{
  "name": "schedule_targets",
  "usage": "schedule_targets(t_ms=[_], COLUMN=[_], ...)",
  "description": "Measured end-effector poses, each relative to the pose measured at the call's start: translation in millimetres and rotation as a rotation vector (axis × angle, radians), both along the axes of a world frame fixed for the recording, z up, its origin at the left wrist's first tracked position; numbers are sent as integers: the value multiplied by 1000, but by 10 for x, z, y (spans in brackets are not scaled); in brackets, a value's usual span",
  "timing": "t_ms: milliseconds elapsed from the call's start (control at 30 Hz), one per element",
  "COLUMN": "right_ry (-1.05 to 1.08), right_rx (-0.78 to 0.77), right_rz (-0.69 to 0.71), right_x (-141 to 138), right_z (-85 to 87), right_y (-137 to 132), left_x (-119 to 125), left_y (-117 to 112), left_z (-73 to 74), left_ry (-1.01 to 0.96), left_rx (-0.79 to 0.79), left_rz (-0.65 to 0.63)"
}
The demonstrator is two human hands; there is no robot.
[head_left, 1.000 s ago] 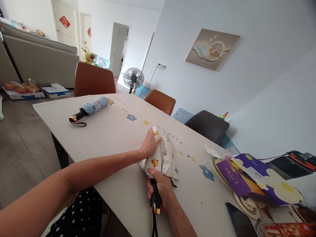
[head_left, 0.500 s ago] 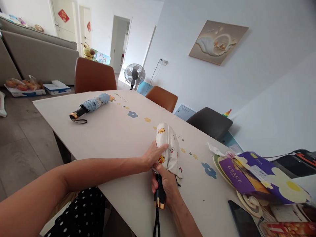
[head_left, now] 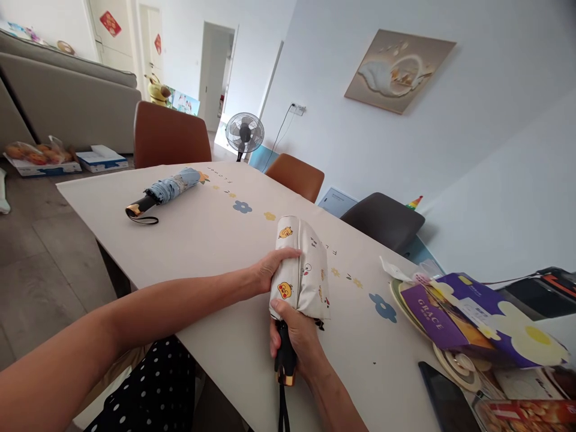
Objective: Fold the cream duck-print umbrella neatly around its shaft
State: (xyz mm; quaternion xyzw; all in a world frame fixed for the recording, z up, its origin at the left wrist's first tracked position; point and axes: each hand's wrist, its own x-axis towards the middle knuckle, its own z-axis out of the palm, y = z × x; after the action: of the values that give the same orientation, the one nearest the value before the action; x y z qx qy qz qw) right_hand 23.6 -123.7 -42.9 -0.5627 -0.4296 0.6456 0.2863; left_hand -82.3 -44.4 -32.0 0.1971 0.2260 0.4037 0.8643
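My left hand has slid up the white umbrella, farther from my right hand than half a second ago. Both grip it over the table: left thumb across the canopy, fingers hidden behind; right hand wrapped around its black handle, thumb at the canopy's base. Left of it, farther off, lies a blue umbrella; right, a purple box.

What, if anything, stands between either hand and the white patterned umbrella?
Nothing visible does. The left hand directly holds the white patterned umbrella by its canopy, and the right hand grips its black handle, thumb at the canopy's lower edge. The blue umbrella lies apart on the table, not between them.
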Motion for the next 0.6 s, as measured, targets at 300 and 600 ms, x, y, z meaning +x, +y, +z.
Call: schedule_targets(t_ms=[300, 600], right_ry=[140, 234], right_rx=[58, -84], right_rz=[-112, -34], right_x=[-31, 65], right_z=[99, 19], right_y=[8, 81], left_x=[7, -42], left_y=[-24, 150], left_z=[61, -117], left_ry=[80, 515], left_rx=[-23, 250], left_rz=[43, 374])
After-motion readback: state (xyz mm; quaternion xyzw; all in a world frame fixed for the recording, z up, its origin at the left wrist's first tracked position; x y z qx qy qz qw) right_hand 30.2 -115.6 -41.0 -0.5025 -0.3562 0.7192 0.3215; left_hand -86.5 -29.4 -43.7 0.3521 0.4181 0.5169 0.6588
